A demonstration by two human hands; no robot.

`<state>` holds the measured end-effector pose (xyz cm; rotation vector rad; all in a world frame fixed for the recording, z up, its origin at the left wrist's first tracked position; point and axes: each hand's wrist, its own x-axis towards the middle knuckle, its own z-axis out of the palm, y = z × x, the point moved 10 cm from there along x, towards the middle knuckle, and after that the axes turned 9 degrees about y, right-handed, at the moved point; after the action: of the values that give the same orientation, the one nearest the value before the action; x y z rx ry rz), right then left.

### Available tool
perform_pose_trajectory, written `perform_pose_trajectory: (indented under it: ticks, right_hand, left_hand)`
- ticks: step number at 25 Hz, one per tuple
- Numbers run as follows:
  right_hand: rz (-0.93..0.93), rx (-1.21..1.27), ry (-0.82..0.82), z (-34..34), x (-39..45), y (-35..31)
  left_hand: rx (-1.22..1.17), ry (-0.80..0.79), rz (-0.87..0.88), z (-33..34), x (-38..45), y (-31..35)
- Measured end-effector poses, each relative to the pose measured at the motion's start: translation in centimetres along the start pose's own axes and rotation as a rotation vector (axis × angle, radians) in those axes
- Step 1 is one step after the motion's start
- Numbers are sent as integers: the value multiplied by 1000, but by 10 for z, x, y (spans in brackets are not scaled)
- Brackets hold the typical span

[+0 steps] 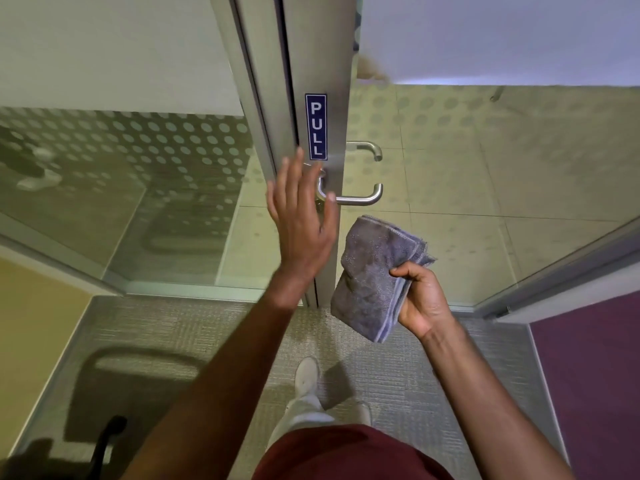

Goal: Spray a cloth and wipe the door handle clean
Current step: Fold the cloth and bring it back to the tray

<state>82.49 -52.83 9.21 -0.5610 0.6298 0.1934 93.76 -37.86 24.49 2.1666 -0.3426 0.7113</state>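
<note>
The shiny silver metal door handle (360,199) sticks out sideways to the right, just above the folded grey cloth (370,275) pinched in the right hand (422,299), while the left hand (301,216), fingers spread wide, sits right beside it.

Frosted dotted glass panels (145,161) flank a metal frame; grey carpet (194,334) below, purple floor (588,375) to the right

A blue PULL sign (316,126) sits on the metal door frame (273,81). Dotted glass panel (145,174) (partly frosted) stands left; grey carpet (194,327) lies below.
</note>
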Motion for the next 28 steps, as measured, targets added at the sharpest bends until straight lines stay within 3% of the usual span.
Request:
perform_pose_trajectory:
  ticks: [1,4,5,7,11,15,19,22,28]
  right_hand:
    - [-5,-2,-27,3,-7,-4]
    - [-14,-18,-94,15,-26,-12]
    - [-25,-53,-95,17,-31,-14]
    - [-53,-159,-51,17,-38,-15]
    - [-200,-352,107,1,-49,-34]
    - [-422,-551,231,-21,-59,-64]
    - [-372,-574,186,-41,-61,-53]
    - [-294,-727,99,-47,-63,-33]
    - [-419,-716,37,-42,-72,-49]
  left_hand:
    - [-107,-111,-142,14,-27,-9]
    - [-676,-407,-818,52,-105,-20]
    - [-825,-474,-960,59,-125,-16]
    - [-885,-557,-1082,64,-152,-17]
    - [-939,-653,-1041,66,-172,-10]
    - [-858,-563,-954,59,-166,-9]
    - [-800,-452,-960,49,-166,-11]
    - [-812,-452,-1025,44,-171,-12]
    - [-919,-709,-1122,34,-183,-6]
